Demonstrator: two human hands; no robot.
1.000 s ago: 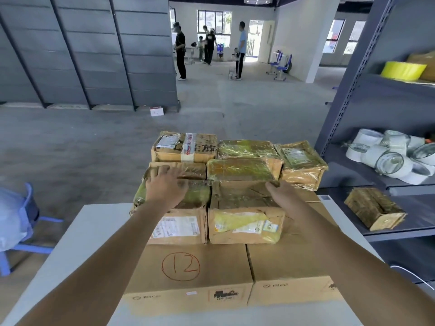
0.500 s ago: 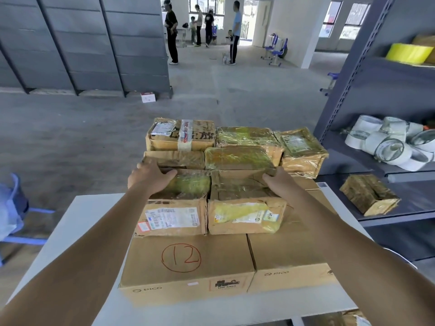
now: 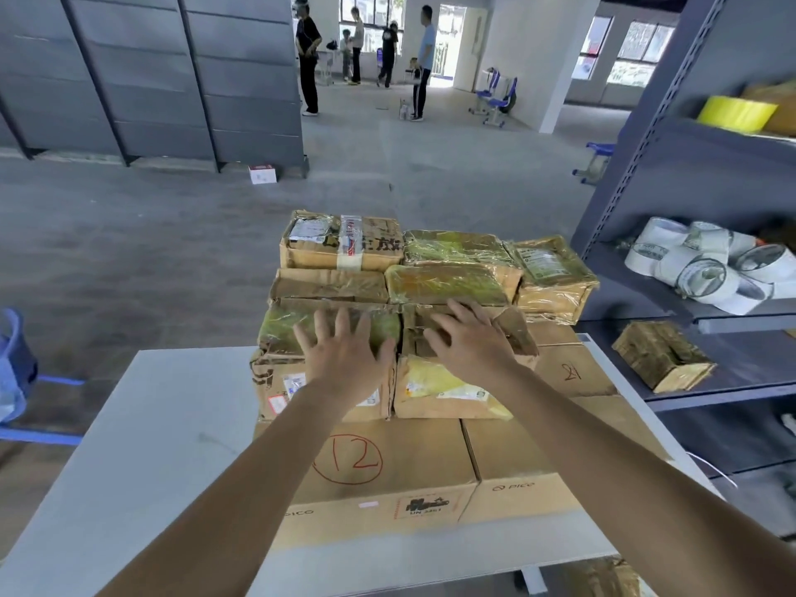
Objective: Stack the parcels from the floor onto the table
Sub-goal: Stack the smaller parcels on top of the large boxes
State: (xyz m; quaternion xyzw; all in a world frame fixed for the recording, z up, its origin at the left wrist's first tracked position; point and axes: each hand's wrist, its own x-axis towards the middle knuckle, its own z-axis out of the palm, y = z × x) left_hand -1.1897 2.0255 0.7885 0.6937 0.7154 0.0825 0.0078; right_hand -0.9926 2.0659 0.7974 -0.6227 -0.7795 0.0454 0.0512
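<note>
A white table [image 3: 163, 428] carries a stack of cardboard parcels. At the bottom lie large boxes, one marked 12 [image 3: 379, 471] and one marked 21 [image 3: 568, 372]. On them sit several smaller taped parcels. My left hand [image 3: 344, 355] lies flat with spread fingers on the front left small parcel [image 3: 275, 359]. On the front right small parcel [image 3: 448, 389] rests my right hand [image 3: 469, 342], fingers straight. Behind are more parcels, among them one with a white tape strip [image 3: 344, 243] and a plastic-wrapped one [image 3: 551, 273] at the right.
A grey metal shelf [image 3: 732, 381] stands close at the right, holding tape rolls [image 3: 710, 269] and a wrapped parcel [image 3: 663, 355]. A blue chair [image 3: 17, 364] is at the left. Several people [image 3: 308, 58] stand far across the concrete floor. Another parcel [image 3: 603, 575] shows below the table edge.
Both hands have come in from the outer far edges of the two front small parcels onto their tops. The left parcel now sits squarer against the right one.
</note>
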